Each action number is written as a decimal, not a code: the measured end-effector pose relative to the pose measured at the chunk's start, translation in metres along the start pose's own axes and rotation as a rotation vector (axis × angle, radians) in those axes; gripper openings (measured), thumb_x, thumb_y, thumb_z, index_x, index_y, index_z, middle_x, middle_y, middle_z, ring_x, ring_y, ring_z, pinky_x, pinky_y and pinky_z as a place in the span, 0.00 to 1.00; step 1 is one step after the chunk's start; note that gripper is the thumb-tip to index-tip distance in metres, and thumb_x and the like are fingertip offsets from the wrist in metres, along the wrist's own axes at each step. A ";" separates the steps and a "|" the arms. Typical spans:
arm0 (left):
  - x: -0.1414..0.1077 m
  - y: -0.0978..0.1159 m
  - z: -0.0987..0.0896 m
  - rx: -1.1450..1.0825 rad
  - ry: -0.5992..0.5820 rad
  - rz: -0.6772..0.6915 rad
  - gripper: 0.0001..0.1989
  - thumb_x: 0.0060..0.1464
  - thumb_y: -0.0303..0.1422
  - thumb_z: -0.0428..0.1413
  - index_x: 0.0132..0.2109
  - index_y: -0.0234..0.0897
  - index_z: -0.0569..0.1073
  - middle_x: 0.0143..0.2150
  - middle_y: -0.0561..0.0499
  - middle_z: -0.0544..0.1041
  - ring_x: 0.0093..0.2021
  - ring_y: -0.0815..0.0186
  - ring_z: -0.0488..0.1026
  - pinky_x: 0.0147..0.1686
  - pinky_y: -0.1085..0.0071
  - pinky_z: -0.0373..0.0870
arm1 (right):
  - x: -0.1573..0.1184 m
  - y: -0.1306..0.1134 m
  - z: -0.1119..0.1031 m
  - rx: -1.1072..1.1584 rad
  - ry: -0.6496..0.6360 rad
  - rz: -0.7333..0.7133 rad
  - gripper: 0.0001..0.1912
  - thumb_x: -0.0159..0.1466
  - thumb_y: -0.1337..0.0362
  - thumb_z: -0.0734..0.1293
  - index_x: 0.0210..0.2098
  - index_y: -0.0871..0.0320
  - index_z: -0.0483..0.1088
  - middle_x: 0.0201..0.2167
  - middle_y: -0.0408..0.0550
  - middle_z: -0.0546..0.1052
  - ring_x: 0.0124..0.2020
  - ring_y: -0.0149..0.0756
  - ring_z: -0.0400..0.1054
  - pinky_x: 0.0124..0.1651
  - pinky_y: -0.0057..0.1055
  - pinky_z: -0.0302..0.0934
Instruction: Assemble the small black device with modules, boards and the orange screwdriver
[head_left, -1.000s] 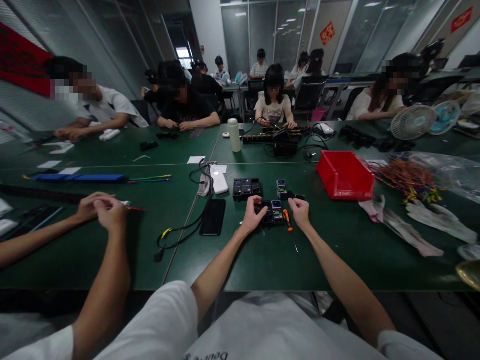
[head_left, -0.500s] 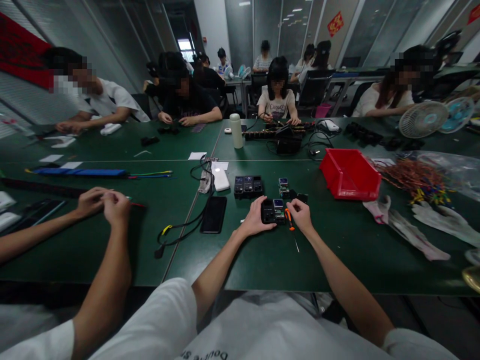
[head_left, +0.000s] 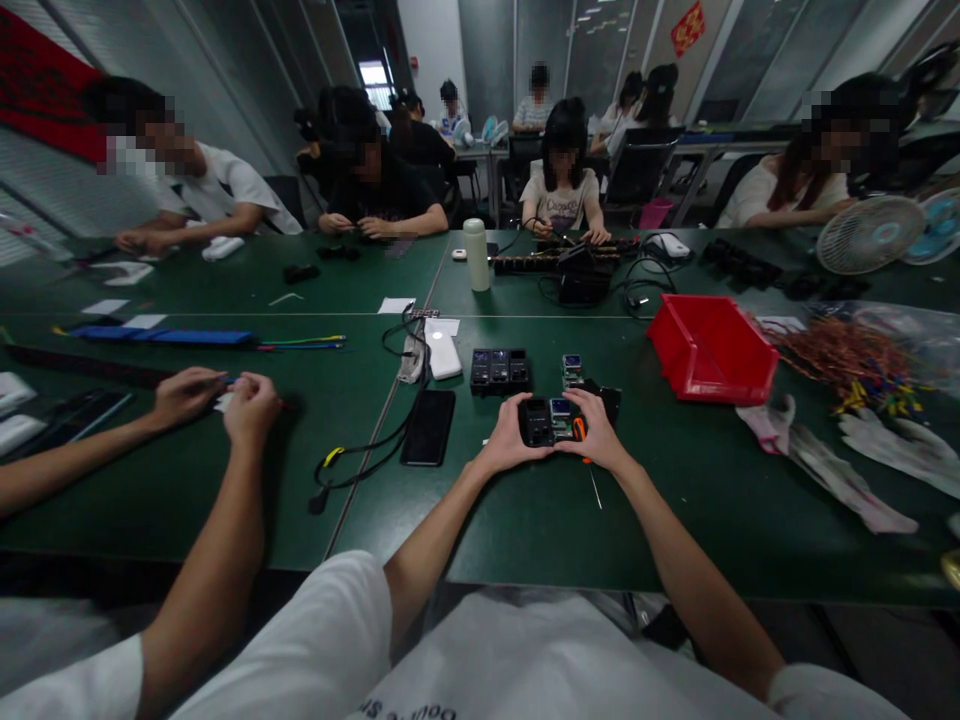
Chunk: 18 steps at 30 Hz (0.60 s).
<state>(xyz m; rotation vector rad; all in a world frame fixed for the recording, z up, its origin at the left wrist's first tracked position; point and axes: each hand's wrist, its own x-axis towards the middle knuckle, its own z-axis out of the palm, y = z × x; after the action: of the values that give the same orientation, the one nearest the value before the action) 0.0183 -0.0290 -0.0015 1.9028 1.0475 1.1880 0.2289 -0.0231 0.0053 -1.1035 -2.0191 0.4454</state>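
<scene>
On the green table, my left hand (head_left: 514, 435) is closed round the left side of a small black housing (head_left: 537, 422). A green circuit board with a small display (head_left: 560, 410) sits at the housing's right side. My right hand (head_left: 598, 432) curves round that right side, thumb at the near edge and fingers at the far edge. Partly under my right palm lies an orange-handled screwdriver (head_left: 579, 429), its thin shaft pointing toward me. Another small board (head_left: 572, 369) lies just beyond. A black case with several modules (head_left: 500, 371) stands to the left.
A black phone (head_left: 428, 428), a white power bank (head_left: 443, 352) and looped black cables lie left. Right are a red bin (head_left: 712, 348), gloves (head_left: 892, 450) and copper wires (head_left: 836, 358). A co-worker's hands (head_left: 217, 405) work at far left; a bottle (head_left: 476, 256) stands ahead.
My right hand has moved left from beside the screwdriver onto the right side of the housing and board, its fingers spreading round it. The view has shifted slightly.
</scene>
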 end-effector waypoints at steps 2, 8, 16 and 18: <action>0.000 -0.001 0.000 -0.026 0.013 -0.012 0.46 0.30 0.38 0.66 0.57 0.38 0.56 0.55 0.41 0.58 0.56 0.52 0.57 0.57 0.55 0.53 | 0.000 0.001 -0.001 -0.004 -0.047 -0.012 0.48 0.42 0.48 0.74 0.59 0.51 0.54 0.57 0.53 0.59 0.57 0.53 0.52 0.58 0.51 0.48; 0.002 -0.001 -0.001 -0.122 0.058 -0.053 0.44 0.31 0.37 0.66 0.56 0.38 0.56 0.56 0.41 0.58 0.57 0.53 0.57 0.57 0.54 0.53 | 0.000 0.004 -0.001 0.003 -0.118 -0.018 0.54 0.40 0.50 0.75 0.61 0.51 0.49 0.58 0.54 0.59 0.57 0.54 0.53 0.57 0.51 0.49; 0.003 0.008 -0.002 -0.287 0.038 -0.095 0.43 0.34 0.36 0.66 0.57 0.40 0.54 0.58 0.41 0.57 0.58 0.55 0.58 0.54 0.58 0.58 | -0.002 0.001 0.000 0.100 -0.010 0.073 0.51 0.42 0.57 0.76 0.61 0.52 0.50 0.55 0.53 0.62 0.55 0.51 0.58 0.57 0.49 0.52; 0.004 0.007 -0.001 -0.357 0.046 -0.126 0.42 0.35 0.36 0.65 0.57 0.41 0.53 0.59 0.41 0.58 0.58 0.56 0.57 0.54 0.59 0.58 | -0.003 0.000 0.000 0.150 0.035 0.090 0.51 0.42 0.58 0.76 0.61 0.53 0.49 0.56 0.53 0.61 0.56 0.50 0.57 0.58 0.47 0.51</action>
<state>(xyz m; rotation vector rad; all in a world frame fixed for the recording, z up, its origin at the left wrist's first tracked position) 0.0205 -0.0288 0.0067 1.5202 0.8952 1.2559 0.2297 -0.0253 0.0039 -1.1046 -1.8781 0.6098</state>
